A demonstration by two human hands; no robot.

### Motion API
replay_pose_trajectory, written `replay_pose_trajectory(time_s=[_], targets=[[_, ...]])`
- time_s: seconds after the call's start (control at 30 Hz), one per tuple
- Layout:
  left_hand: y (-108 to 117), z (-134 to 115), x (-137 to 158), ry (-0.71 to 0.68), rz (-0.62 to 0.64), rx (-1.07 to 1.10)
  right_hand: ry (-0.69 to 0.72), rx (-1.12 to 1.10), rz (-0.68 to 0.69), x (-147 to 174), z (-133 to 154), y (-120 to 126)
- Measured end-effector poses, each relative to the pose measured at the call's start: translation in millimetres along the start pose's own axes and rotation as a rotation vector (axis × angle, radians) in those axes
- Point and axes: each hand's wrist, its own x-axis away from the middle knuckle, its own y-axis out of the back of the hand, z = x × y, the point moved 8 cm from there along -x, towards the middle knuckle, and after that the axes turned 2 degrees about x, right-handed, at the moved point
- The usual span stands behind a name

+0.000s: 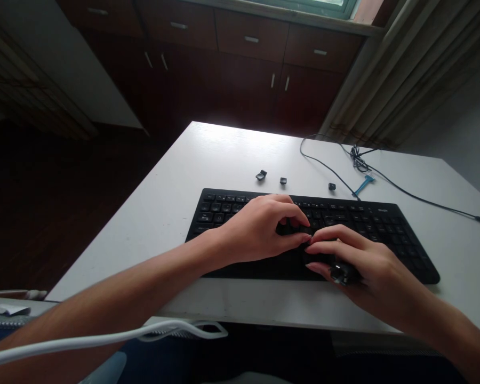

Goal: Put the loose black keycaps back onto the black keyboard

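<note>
Both hands' fingers (300,218) on black keyboard (384,226)

A white table (232,154) stands in a dim room, its far edge toward a wall of dark wooden cabinets (248,58) with pale metal handles. Three loose black keycaps (261,175) lie in a row on the tabletop, toward its far side, each well apart from the next. To their right, a black cable (404,191) trails across the table to the right edge, gathered into a small coil (358,159) at the far side, with a blue tie (364,183) lying just beside it. Pale curtains (416,69) hang at far right. A white cord (104,337) loops across the near left foreground.
</note>
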Motion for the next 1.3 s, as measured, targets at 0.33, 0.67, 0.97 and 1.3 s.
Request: replay_pose_trajectory(time_s=[0.33,0.67,0.97,1.3], targets=[[1,1,0,-0.005,-0.013,0.007,-0.026,0.023,0.025,2,-3,-2],[1,2,0,0.014,-0.021,0.014,-0.065,0.045,0.089,0,-2,-3],[7,2,-2,0.040,-0.069,0.083,-0.255,-0.434,-0.176,-3,0,24],[23,16,-5,0.173,-0.211,0.392,-0.140,-1.068,-0.354,-36,25,33]])
